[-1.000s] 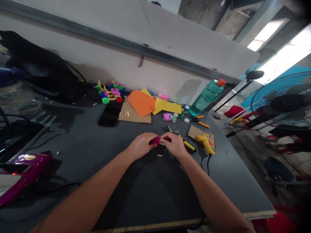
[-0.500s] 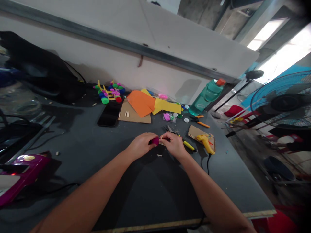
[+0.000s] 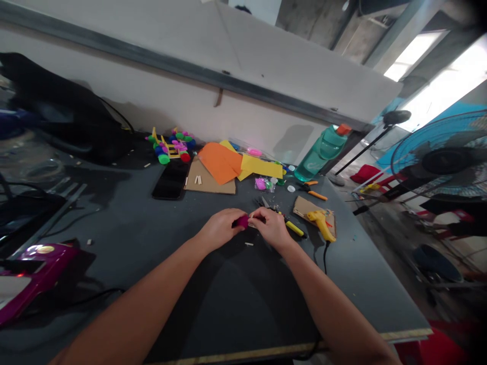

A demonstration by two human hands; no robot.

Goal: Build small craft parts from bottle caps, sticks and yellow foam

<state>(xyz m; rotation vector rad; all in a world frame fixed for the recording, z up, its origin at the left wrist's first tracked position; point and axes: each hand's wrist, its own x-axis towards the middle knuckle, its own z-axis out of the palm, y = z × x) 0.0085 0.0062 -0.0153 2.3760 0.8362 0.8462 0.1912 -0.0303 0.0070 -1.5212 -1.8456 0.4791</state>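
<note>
My left hand [image 3: 221, 229] is closed around a small dark magenta piece [image 3: 242, 221] over the middle of the table. Fingertips of my right hand [image 3: 271, 225] are pinched together at the piece's right side, on a small pale bit too tiny to identify. A short pale stick [image 3: 249, 244] lies on the dark tabletop just below the hands. Pliers with a yellow handle [image 3: 296, 228] rest beside my right hand, their dark jaws pointing up and left. Further right, a yellow glue gun [image 3: 321, 224] sits on a piece of cardboard [image 3: 303, 206].
Behind the hands are a black phone [image 3: 170, 179], cardboard with orange [image 3: 220, 162] and yellow sheets, and colourful small models [image 3: 172, 146]. A teal bottle [image 3: 321, 153] and orange-handled cutters [image 3: 316, 194] stand or lie at back right. A magenta device [image 3: 38, 276] is at left.
</note>
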